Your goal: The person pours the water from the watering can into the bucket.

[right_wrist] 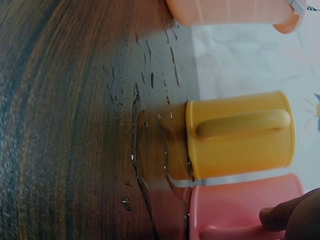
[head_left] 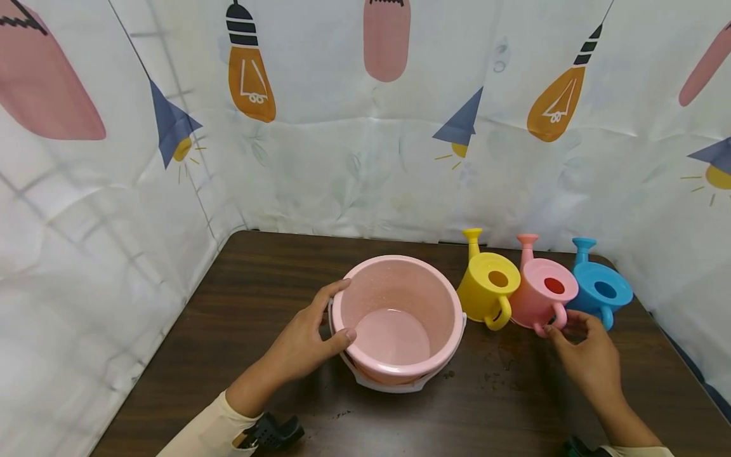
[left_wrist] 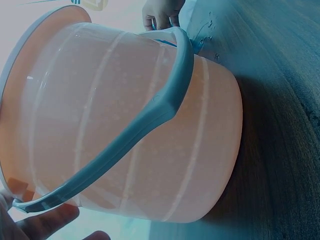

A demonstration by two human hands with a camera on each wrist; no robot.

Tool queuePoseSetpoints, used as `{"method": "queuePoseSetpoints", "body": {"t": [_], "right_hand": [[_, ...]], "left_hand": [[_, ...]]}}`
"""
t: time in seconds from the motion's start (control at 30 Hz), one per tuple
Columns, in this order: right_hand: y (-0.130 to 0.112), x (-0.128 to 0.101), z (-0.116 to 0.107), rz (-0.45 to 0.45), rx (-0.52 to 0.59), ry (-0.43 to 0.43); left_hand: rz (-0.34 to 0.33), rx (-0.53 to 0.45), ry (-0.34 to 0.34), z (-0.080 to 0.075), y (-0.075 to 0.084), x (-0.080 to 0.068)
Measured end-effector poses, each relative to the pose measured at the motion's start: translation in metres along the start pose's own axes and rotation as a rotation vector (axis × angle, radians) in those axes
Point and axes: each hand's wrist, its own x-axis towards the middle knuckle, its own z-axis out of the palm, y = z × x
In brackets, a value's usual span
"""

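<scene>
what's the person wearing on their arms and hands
Both hands are bare. The left arm has a cream long sleeve ending at the wrist, with a black device strapped below it. The right wrist shows a cream cuff and a dark device at the frame edge.

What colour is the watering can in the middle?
Pink: the middle watering can, touched by the right hand, shows best in the head view.

A dark wooden table (head_left: 257,279) fills the lower frame, with water droplets (right_wrist: 145,75) spattered on it right of centre. A yellow can (head_left: 487,289) stands at centre right, a blue can (head_left: 599,289) further right. A white curtain (head_left: 354,158) printed with bulbs and lamps spans the upper frame and both sides.
</scene>
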Motion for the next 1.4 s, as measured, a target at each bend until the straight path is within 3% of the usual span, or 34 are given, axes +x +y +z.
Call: {"method": "queuePoseSetpoints", "body": {"t": [0.3,0.7,1.4], "right_hand": [[0.008,0.001,0.002,-0.071,-0.009,0.007],[0.012,0.006,-0.001,-0.077,-0.019,-0.025],[0.012,0.006,0.002,-0.101,-0.037,0.045]], "left_hand": [[-0.004,-0.01,-0.006,0.0,0.002,0.0],[-0.007,-0.01,0.007,0.002,0.002,0.0],[-0.004,0.019,0.007,0.001,0.001,-0.002]]}}
